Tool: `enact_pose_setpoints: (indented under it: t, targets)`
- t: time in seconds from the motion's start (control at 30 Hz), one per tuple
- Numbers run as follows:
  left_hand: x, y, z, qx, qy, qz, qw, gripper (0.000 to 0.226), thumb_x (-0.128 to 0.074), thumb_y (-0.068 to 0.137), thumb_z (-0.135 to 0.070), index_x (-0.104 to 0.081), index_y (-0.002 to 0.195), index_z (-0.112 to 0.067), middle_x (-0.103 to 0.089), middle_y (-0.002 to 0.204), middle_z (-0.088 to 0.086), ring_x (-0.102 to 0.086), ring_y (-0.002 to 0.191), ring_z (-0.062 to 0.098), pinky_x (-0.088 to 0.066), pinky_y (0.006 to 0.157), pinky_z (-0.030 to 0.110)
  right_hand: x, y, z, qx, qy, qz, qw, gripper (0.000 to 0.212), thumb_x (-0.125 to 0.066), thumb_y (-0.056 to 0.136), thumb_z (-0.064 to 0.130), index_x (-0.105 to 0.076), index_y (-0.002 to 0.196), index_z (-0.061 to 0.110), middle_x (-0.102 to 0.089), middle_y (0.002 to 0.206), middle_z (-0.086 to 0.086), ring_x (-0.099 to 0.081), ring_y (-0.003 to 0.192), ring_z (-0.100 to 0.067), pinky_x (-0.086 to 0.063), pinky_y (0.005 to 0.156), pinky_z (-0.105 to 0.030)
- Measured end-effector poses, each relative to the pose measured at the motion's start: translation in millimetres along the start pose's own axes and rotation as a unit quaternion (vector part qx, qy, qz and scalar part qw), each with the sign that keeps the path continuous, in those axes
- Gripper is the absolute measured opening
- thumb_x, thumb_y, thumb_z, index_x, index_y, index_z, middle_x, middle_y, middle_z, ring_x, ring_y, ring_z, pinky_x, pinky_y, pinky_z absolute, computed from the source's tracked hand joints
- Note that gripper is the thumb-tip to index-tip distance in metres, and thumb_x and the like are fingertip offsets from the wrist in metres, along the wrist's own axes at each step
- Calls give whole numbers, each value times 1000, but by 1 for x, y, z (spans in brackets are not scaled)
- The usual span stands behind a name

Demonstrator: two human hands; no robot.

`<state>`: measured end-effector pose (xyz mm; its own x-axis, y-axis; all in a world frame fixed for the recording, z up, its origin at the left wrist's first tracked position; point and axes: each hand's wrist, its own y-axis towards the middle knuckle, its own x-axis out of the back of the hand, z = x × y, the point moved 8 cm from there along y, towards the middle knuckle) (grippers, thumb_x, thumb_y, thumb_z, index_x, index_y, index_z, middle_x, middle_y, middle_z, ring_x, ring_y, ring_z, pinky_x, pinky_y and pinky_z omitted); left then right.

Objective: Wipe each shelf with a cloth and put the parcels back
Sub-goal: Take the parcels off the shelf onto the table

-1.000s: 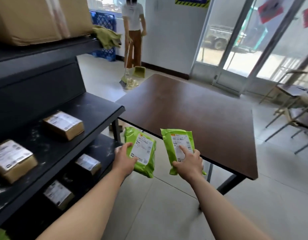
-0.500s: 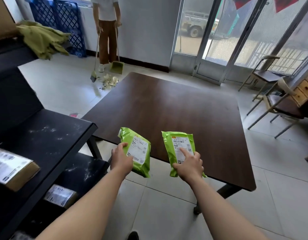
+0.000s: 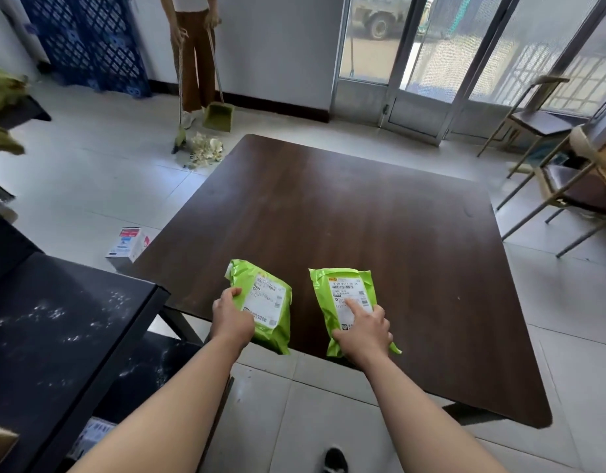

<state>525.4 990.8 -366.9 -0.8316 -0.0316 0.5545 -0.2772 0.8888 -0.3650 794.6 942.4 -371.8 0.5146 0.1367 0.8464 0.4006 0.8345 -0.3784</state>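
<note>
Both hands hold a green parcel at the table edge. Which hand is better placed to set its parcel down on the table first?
Right hand: its green plastic parcel lies mostly over the dark brown wooden table. The left hand is still off the edge.

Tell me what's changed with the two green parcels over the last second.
Both hands carried them away from the shelf and out over the near edge of the table. The grip stayed the same: left hand on the left parcel, right hand on the right parcel, neither released.
</note>
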Motion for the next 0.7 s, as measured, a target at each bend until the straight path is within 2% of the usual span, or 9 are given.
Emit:
enact_pose_setpoints:
  t: [0.1, 0.33, 0.53, 0.7]
  targets:
    - [-8, 21, -1, 18, -8, -13, 1000, 53, -43, 88, 5, -43, 136, -18, -36, 137, 11, -48, 96, 24, -48, 79, 37, -7, 29, 9, 7, -14, 18, 1000, 70, -63, 83, 41, -31, 145, 42, -26, 143, -12, -34, 128, -33, -28, 110, -44]
    - [-29, 63, 4, 60, -16, -49, 997, 44, -43, 90, 4, -47, 129, -15, -38, 137, 13, -46, 93, 22, -40, 81, 31, -24, 97, 30, 34, -46, 65, 996, 69, -61, 84, 42, -29, 145, 43, -19, 149, -14, -29, 133, -34, -24, 112, -45]
    - [-47, 87, 12, 111, 10, -69, 991, 40, -41, 89, 2, -50, 124, -17, -39, 132, 14, -49, 86, 24, -41, 77, 31, -30, 139, 45, 65, -47, 69, 994, 68, -63, 84, 43, -31, 144, 40, -16, 149, -16, -27, 134, -36, -23, 112, -46]
    - [-55, 94, 29, 147, 35, -62, 987, 41, -43, 90, -2, -48, 128, -17, -38, 133, 15, -53, 100, 31, -46, 90, 36, -35, 156, 47, 78, -45, 95, 991, 63, -62, 86, 40, -33, 142, 39, -14, 150, -17, -22, 137, -37, -22, 113, -46]
